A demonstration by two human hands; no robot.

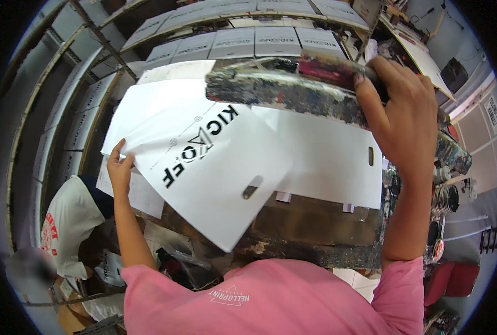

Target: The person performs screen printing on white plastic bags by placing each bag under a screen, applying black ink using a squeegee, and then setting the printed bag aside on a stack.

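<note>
My left hand (119, 159) pinches the left edge of a white bag (248, 151) with black printed lettering and an oval handle hole. The bag hangs tilted, its lower corner over the table's front edge. Beneath and to its right lies another white bag (338, 159), flat, with its own handle hole; part of it is hidden. My right hand (399, 106) is closed round the right part of a paint-crusted screen-printing frame (282, 92), which is tilted up above the bags. A magenta-stained piece (326, 67) shows beside my right fingers; I cannot tell exactly what it is.
Racks (220, 22) at the back and left hold rows of printed white bags (234, 43). A stained worktable (315, 223) lies before me. Cans (445, 198) stand at the right. At the lower left a person in a white shirt (73, 223) is close by.
</note>
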